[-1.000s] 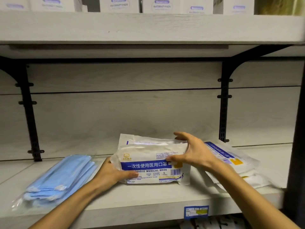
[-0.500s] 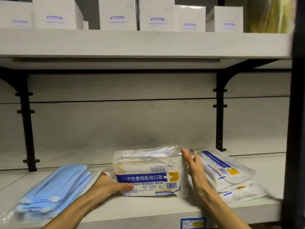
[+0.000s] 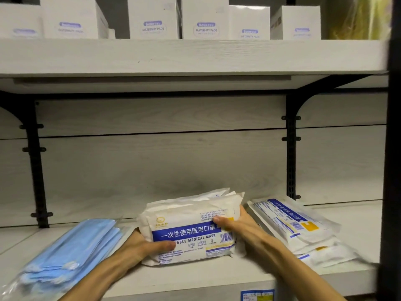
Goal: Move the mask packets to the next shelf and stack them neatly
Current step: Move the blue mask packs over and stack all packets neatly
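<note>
White mask packets are held in a stack between two hands on the lower shelf. The stack is squeezed from both ends. The left hand is wrapped round the left end, and its thumb is laid flat across the front, over the small print. The right hand is wrapped round the right end, and its thumb is pressed on the front, just above the blue band. So both hands are closed round the stack and nothing else is held.

Most fingers of both hands are hidden behind the packets, so how far they reach cannot be told. The bottom of the stack seems to be resting on the shelf, but this is hard to be sure of. The arms are cut off at the lower edge.

The front packet is soft, puffy and a bit crinkled. A blue band with white writing is seen across it, with the words MEDICAL MASK under it and a bar code beside them.

Just past the right fingers, more white packets are piled flat and a little messy. Well to the left of the left fingers, a clear bag of blue masks is lying on the shelf. White boxes are lined up on the upper shelf.
</note>
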Action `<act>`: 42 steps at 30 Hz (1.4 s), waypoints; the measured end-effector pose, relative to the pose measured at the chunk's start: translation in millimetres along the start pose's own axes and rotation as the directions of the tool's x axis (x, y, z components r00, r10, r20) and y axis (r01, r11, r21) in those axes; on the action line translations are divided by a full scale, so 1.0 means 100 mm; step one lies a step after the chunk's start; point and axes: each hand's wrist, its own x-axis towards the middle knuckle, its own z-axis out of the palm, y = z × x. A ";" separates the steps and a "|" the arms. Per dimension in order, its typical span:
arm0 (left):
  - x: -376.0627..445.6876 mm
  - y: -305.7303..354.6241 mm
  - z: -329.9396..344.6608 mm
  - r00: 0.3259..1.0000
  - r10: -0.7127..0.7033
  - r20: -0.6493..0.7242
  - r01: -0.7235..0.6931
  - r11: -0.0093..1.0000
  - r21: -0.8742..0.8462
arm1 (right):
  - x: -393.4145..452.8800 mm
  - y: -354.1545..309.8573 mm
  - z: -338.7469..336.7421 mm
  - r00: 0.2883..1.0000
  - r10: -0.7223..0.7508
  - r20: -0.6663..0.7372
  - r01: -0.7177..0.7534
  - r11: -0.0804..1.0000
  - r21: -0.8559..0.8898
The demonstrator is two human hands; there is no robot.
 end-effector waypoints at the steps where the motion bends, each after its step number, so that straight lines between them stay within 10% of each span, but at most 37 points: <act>1: -0.03 0.03 0.00 1.000 0.006 0.004 -0.006 1.000 -0.002 | 0.03 -0.02 0.00 1.000 -0.008 0.000 0.008 0.999 -0.034; 32: 0.22 -0.07 0.10 0.913 0.289 -0.287 -0.290 0.956 0.039 | -0.07 0.06 0.11 0.844 -0.425 -0.328 0.333 0.893 -0.302; 42: 0.26 -0.13 0.10 0.942 0.221 -0.251 -0.211 0.975 0.068 | -0.29 0.02 0.10 0.988 -0.136 -0.067 0.136 0.991 -0.009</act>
